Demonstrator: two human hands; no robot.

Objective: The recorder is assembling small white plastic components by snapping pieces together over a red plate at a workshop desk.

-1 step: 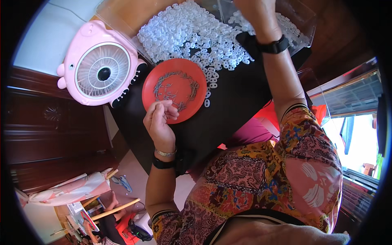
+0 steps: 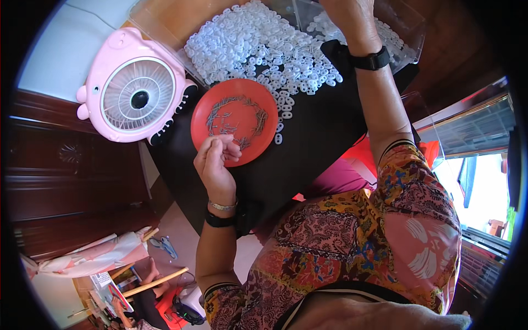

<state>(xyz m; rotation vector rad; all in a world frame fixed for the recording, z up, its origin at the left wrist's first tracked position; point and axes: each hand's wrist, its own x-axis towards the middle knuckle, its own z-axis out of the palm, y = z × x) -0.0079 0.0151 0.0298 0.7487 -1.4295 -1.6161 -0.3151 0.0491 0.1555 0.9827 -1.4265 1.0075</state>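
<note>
My left hand [image 2: 215,169] is over the near left rim of a round red plate [image 2: 201,118], its fingers curled together. Whatever they pinch, if anything, is hidden. Small grey metal pins [image 2: 258,121] lie in a loose ring on that plate. My right hand [image 2: 352,23] reaches to the far right, over a clear plastic tray [image 2: 416,47] holding small white plastic pieces. Its fingers run past the upper edge of the picture. A large heap of white two-holed plastic pieces [image 2: 236,38] spreads beside the plate, with a few trailing down its right side.
The pink animal-shaped fan [image 2: 138,99] stands left of the plate on the black tabletop [image 2: 308,148]. Dark wooden cabinets [image 2: 71,165] are at the left. Another person's legs [image 2: 151,278] show at lower left, near a wooden pole [image 2: 157,281].
My right hand and wrist have shifted slightly to the right. My left hand stays almost where it was.
</note>
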